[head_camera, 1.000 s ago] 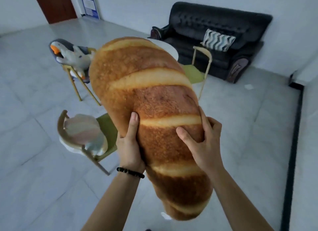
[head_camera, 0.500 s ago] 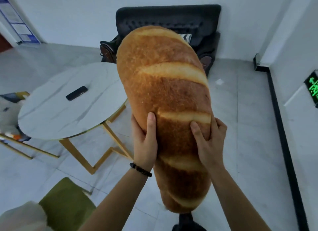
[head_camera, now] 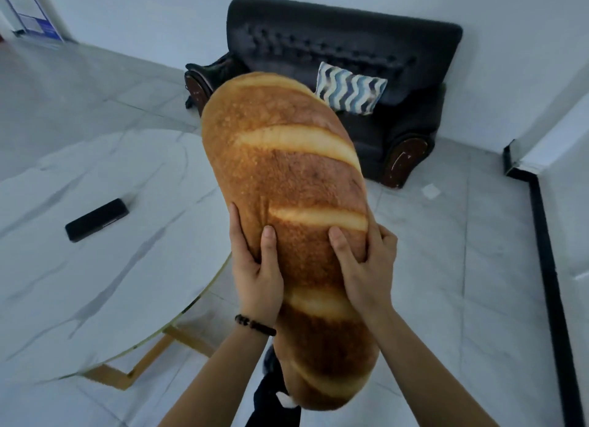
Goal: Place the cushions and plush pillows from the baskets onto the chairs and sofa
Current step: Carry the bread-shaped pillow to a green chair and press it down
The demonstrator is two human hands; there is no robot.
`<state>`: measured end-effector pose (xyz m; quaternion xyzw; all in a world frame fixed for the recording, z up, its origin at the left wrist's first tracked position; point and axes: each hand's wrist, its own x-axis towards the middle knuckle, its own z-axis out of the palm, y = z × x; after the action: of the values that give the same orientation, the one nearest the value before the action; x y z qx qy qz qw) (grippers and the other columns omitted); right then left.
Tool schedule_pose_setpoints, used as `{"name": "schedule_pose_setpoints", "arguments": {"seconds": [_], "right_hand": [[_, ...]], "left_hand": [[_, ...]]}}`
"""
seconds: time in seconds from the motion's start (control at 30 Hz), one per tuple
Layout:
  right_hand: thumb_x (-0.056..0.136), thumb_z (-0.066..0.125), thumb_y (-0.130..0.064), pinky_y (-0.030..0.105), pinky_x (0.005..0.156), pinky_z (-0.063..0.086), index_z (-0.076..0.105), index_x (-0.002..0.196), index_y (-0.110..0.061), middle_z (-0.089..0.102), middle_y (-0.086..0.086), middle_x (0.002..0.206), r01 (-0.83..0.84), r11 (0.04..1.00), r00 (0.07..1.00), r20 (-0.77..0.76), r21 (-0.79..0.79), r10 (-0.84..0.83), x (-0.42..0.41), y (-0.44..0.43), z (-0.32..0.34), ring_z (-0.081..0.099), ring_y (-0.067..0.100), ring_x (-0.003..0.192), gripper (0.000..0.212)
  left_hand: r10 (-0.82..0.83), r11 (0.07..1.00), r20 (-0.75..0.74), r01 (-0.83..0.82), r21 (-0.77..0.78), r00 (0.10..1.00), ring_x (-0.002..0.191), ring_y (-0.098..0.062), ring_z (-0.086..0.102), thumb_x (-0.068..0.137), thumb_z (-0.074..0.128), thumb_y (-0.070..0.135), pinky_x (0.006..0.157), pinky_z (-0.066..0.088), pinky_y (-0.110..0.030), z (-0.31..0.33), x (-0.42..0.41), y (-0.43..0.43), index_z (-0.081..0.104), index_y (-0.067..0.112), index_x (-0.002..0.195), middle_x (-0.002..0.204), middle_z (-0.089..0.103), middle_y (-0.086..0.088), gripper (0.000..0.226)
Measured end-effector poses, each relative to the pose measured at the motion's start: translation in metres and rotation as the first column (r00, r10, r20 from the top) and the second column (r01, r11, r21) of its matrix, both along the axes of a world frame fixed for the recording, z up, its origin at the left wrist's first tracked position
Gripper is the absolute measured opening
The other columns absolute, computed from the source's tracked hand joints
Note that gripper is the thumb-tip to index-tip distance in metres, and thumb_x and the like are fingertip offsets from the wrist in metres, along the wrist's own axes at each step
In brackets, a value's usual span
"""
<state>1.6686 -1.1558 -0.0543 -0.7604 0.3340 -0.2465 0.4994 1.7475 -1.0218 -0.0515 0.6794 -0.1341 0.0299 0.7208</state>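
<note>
Carrying the bread pillow toward the sofa

Holding the long loaf-shaped plush pillow (head_camera: 293, 210) lengthwise in the centre of the frame, both hands clamp its lower half: the left hand (head_camera: 258, 273) wraps the left flank with the thumb pressed into the top, and the right hand (head_camera: 366, 267) does the same on the right flank, fingers curled closed into the soft fabric so it dents. A dark bead bracelet (head_camera: 255, 324) sits on the left wrist. The pillow is in the air, its far end tilted up toward the black sofa (head_camera: 398, 54) at the upper middle of the frame, where a wavy-striped cushion (head_camera: 350, 92) already leans against the backrest. A round marble table (head_camera: 79, 267) fills the left side, with a black phone (head_camera: 95, 219) lying on it.

The step in hand looks like the carry to the sofa. The next move probably calls for passing to the right of the table edge, closing on the seat, then lowering the loaf onto the free part left of the striped cushion before letting go
</note>
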Motion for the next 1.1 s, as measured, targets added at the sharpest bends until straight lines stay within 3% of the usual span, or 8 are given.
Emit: {"name": "schedule_pose_setpoints", "arguments": {"seconds": [0.17,0.37,0.43,0.5,0.6,0.73,0.87,1.1], "right_hand": [[0.077,0.045,-0.086,0.029,0.107,0.035,0.025,0.155,-0.050,0.036,-0.008,0.141,-0.054,0.998,0.997,-0.049,0.019,0.055,0.120,-0.066,0.011,0.038,0.010,0.129,0.088],[0.096,0.049,-0.060,0.004,0.090,0.043,0.045,0.146,-0.038,0.047,-0.009,0.142,-0.012,0.990,1.000,-0.008,0.141,0.013,0.191,-0.173,-0.003,0.052,-0.002,0.115,0.055],[0.089,0.050,-0.076,0.025,0.109,0.042,0.039,0.152,-0.041,0.043,-0.008,0.153,-0.059,0.963,0.992,-0.094,0.263,0.087,0.210,-0.216,-0.029,0.047,0.009,0.131,0.073],[0.080,0.047,-0.089,0.048,0.112,0.044,0.046,0.147,-0.042,0.053,-0.003,0.151,-0.151,0.837,0.964,-0.110,0.525,0.243,0.227,-0.256,-0.053,0.055,0.019,0.134,0.082],[0.083,0.053,-0.079,0.043,0.097,0.056,0.061,0.132,-0.035,0.073,0.002,0.126,-0.219,0.618,0.923,-0.044,0.755,0.381,0.249,-0.296,-0.068,0.071,0.022,0.114,0.067],[0.071,0.076,-0.073,0.034,0.090,0.059,0.067,0.124,-0.034,0.074,-0.002,0.121,-0.153,0.707,0.943,-0.111,0.690,0.312,0.286,-0.324,-0.098,0.073,0.015,0.104,0.067],[0.077,0.078,-0.065,0.039,0.099,0.056,0.066,0.125,-0.036,0.072,-0.012,0.116,-0.056,0.807,0.943,-0.235,0.588,0.237,0.328,-0.329,-0.148,0.068,0.008,0.105,0.058],[0.086,0.060,-0.075,0.041,0.112,0.042,0.034,0.155,-0.038,0.048,-0.007,0.150,-0.215,0.941,0.877,-0.372,0.263,0.304,0.398,-0.325,-0.282,0.042,0.014,0.140,0.083]], "left_hand": [[0.063,0.998,-0.016,-0.063,0.012,0.998,0.125,0.027,0.041,0.106,0.051,0.016,0.100,0.037,-0.001,0.005,0.133,-0.059,0.030,0.018,0.159,0.148,0.043,0.018,0.058],[0.144,0.989,-0.114,-0.140,0.040,0.983,0.138,-0.003,0.048,0.106,0.054,0.021,0.111,0.042,-0.018,-0.005,0.244,-0.123,0.040,0.019,0.156,0.153,0.050,0.006,0.052],[0.157,0.988,-0.176,-0.153,0.036,0.972,0.137,-0.005,0.050,0.106,0.054,0.022,0.112,0.044,-0.024,-0.016,0.267,-0.146,0.043,0.020,0.154,0.151,0.052,0.006,0.050],[0.154,0.988,-0.243,-0.150,0.035,0.958,0.137,-0.007,0.051,0.106,0.054,0.022,0.112,0.045,-0.030,-0.026,0.282,-0.170,0.044,0.023,0.153,0.151,0.052,0.006,0.049],[0.144,0.986,-0.338,-0.103,0.134,0.930,0.139,-0.012,0.047,0.106,0.052,0.032,0.115,0.043,-0.037,-0.044,0.305,-0.208,0.038,0.029,0.156,0.155,0.046,0.007,0.051],[0.224,0.923,-0.443,-0.044,0.382,0.868,0.142,-0.023,0.045,0.100,0.040,0.065,0.117,0.039,-0.048,-0.090,0.351,-0.242,0.035,0.037,0.156,0.159,0.039,-0.001,0.063],[0.202,0.893,-0.538,0.071,0.444,0.818,0.142,-0.018,0.041,0.085,0.044,0.083,0.120,0.036,-0.048,-0.144,0.371,-0.274,0.026,0.043,0.158,0.161,0.034,0.005,0.085],[0.150,0.893,-0.681,0.198,0.405,0.717,0.149,-0.009,0.034,0.093,0.048,0.071,0.124,0.029,-0.040,-0.306,0.396,-0.300,0.025,0.036,0.160,0.162,0.034,0.014,0.079]]}}
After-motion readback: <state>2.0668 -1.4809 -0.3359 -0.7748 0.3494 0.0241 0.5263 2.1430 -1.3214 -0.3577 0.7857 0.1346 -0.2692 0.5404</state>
